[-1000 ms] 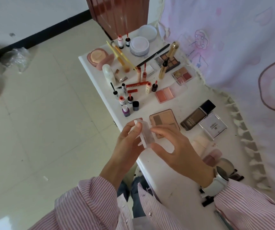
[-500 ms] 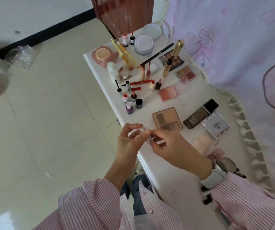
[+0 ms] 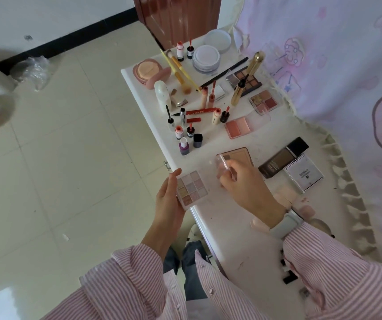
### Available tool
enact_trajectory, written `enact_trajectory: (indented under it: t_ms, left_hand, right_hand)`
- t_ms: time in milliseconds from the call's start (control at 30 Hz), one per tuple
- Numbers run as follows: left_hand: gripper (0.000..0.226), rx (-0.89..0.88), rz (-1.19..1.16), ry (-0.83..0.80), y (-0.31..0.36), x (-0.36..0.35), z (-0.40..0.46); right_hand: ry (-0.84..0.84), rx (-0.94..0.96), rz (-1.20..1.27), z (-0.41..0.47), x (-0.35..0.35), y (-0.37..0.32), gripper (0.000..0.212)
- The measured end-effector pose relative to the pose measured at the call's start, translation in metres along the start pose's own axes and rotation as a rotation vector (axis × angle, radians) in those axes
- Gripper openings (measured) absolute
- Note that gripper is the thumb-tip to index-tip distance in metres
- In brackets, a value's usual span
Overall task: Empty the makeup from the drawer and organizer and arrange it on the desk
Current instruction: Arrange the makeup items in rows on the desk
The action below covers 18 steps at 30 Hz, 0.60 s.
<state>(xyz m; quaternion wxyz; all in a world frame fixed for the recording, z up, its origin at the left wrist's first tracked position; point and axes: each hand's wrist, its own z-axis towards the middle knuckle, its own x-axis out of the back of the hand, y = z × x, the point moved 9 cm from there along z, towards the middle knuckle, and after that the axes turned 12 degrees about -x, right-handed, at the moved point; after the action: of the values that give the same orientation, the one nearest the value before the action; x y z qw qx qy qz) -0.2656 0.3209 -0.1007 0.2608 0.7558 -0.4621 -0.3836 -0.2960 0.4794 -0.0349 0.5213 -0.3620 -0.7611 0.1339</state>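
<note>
My left hand [image 3: 170, 199] holds a small pastel eyeshadow palette [image 3: 192, 189] by its left edge, tray up, at the front edge of the white desk [image 3: 227, 222]. To its right, my right hand [image 3: 243, 183] pinches the palette's clear lid [image 3: 223, 166], lifted and tilted just over a tan contour palette [image 3: 239, 155]. Many makeup items stand farther back on the desk: small bottles [image 3: 184, 146], a peach blush [image 3: 238, 127], lip glosses and brushes.
A brown foundation bottle [image 3: 282, 158] and a white compact [image 3: 304, 175] lie right of my right hand. A pink fringed cloth [image 3: 335, 65] hangs along the desk's right side. Tiled floor [image 3: 58, 158] lies to the left, with plastic bags [image 3: 33, 70] by the wall.
The closed palette held between both hands has come apart: my left hand now holds the colour tray, and my right hand has lifted the clear lid away to the right.
</note>
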Motion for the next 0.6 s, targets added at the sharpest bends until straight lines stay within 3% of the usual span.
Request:
enact_trajectory:
  t_ms: [167, 267, 533, 600]
  left_hand:
    - [0.02, -0.21, 0.385, 0.032, 0.018, 0.003, 0.008]
    - [0.019, -0.23, 0.498, 0.028, 0.018, 0.0, 0.012]
    - [0.014, -0.156, 0.525, 0.045, 0.008, 0.008, 0.017]
    - [0.029, -0.152, 0.537, 0.05, 0.006, 0.011, 0.016]
  right_hand:
    - [0.056, -0.019, -0.009, 0.019, 0.002, -0.002, 0.017]
    - [0.08, 0.002, -0.048, 0.023, 0.004, -0.008, 0.023]
    - [0.045, -0.012, -0.007, 0.029, 0.007, 0.003, 0.032]
    - [0.062, 0.03, -0.012, 0.028, 0.014, 0.01, 0.033]
